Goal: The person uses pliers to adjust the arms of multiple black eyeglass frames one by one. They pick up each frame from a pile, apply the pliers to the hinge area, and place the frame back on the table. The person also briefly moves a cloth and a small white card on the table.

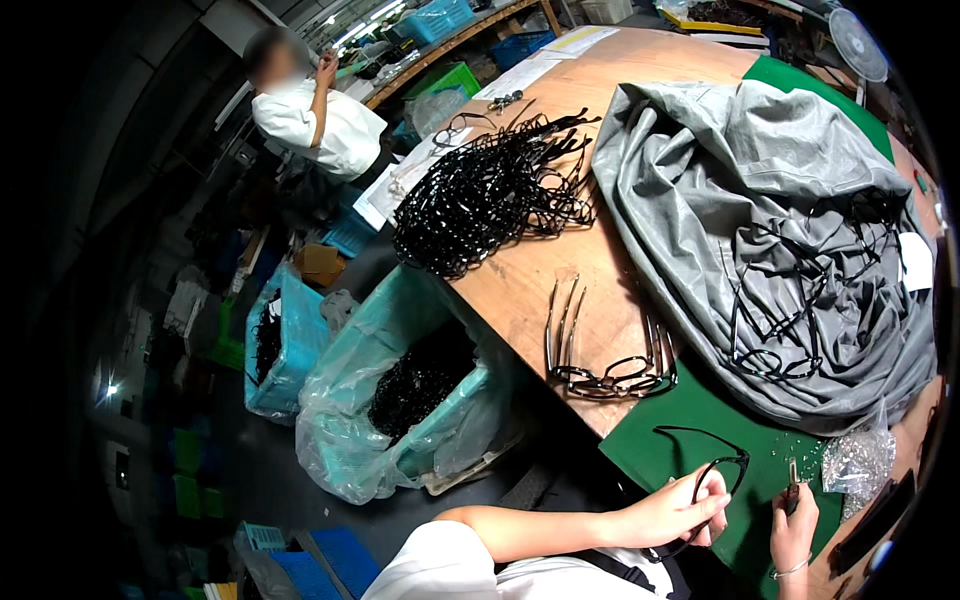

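My left hand (pixel 690 508) is closed around a black eyeglass frame (pixel 737 463), one temple arm sticking out to the upper left over the green mat (pixel 655 440). In my right hand (pixel 793 525) is a slim hand tool (pixel 793 480) with a dark body and a pale metal tip; its exact kind is hard to make out. Small shiny metal bits (pixel 790 445) lie scattered on the mat just beyond that tool. Several dark eyeglass frames with temples (pixel 610 380) stand grouped on the wooden table beyond my left hand.
A large heap of black frames (pixel 480 200) covers the table's far left. Grey cloth (pixel 680 190) with more frames on it fills the right side, near a clear bag of small parts (pixel 858 455). Plastic-lined bins (pixel 330 430) stand below the table edge. Another person (pixel 320 120) stands at far left.
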Tool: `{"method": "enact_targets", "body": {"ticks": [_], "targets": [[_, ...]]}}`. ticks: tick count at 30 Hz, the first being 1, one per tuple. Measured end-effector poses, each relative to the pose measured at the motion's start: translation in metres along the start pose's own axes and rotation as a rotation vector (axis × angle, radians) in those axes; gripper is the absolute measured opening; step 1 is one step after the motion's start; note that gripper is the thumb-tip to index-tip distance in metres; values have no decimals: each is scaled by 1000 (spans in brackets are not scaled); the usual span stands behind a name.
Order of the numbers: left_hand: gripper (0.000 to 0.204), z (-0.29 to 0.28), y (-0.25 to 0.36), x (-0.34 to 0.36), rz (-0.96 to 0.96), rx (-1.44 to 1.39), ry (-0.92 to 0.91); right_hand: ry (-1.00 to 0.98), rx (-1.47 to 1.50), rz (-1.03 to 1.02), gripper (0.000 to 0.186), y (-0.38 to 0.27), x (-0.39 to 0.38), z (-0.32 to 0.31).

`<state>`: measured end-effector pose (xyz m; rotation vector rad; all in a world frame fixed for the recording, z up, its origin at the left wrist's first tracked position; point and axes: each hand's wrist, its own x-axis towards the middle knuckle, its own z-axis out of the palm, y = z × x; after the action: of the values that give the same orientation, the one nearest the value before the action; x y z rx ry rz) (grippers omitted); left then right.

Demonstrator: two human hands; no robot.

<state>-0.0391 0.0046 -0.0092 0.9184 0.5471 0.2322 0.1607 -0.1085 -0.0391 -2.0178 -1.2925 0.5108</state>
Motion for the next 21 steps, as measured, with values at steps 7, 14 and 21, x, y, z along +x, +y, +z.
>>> {"method": "enact_targets", "body": {"ticks": [7, 14, 21], "targets": [[51, 16, -8, 17, 39, 215, 25, -110, 664, 332, 5, -71, 20, -3], [52, 28, -21, 10, 153, 249, 52, -45, 1003, 359, 12, -63, 14, 10], [46, 29, -33, 11, 251, 405, 102, -12, 1101, 489, 16, -61, 1, 22]]}}
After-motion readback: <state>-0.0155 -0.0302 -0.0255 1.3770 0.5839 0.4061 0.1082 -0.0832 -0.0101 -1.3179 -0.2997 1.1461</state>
